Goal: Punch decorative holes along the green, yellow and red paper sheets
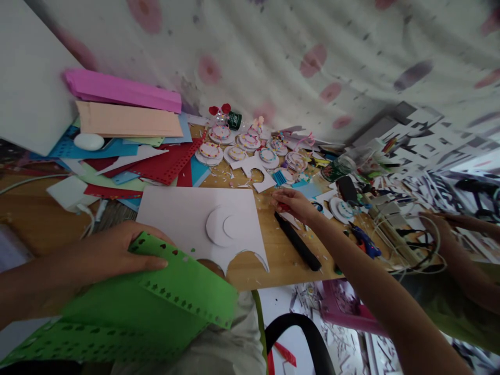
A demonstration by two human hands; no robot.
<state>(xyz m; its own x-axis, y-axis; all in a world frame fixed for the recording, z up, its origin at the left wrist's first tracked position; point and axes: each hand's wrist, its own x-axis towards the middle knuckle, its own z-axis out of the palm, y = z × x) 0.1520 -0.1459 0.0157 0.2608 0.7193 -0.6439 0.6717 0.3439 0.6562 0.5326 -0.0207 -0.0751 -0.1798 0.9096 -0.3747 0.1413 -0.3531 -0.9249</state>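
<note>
Evidently, punched green paper (125,297) is secured in the left hand (133,250).
Thumb and fingers clamp it above the lap; the right hand (294,204), fingers bunched at a small red item (284,207), grip indeterminable from here, sits by a black rod (297,242) on the table (253,278).

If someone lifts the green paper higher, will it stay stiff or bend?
The green paper probably bends easily, as it looks thin. It is likely light: the left hand alone pinches it. Its rows of punched holes may tear first.
</note>
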